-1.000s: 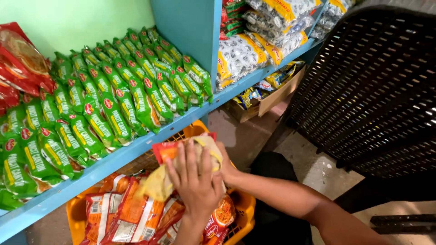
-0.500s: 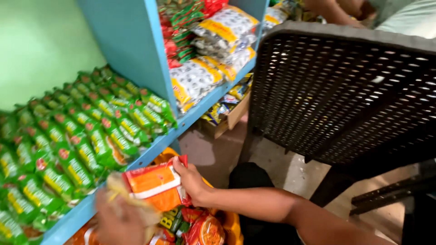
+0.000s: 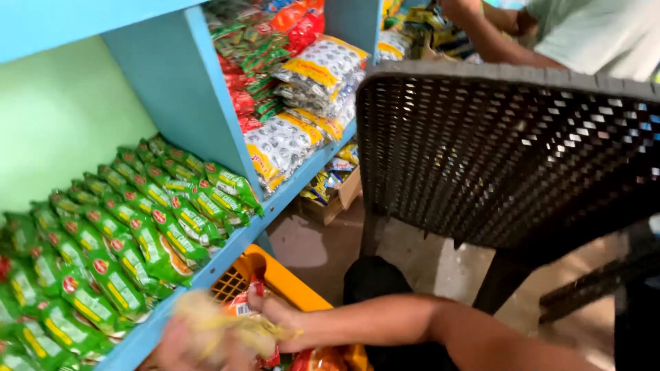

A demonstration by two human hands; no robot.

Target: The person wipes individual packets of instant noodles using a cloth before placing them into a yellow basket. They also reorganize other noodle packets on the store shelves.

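Orange packet (image 3: 251,309) gripped in the right hand (image 3: 278,319) over the yellow crate (image 3: 295,285); blurred left hand (image 3: 182,343) clutches something pale; green packets (image 3: 124,240) already line the shelf (image 3: 227,254).

shelf unit (image 3: 185,96): 1 | chair (image 3: 509,151): 1 | yellow crate (image 3: 289,282): 1 | green packets (image 3: 130,233): dozens, uncountable

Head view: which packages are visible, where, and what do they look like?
Green packets: rows on blue shelf, left; flat pouches with red spots.
White-yellow bags: stacked, next bay.
Red packets: behind those.
Orange-red packet: at both hands, over yellow crate, blurred.
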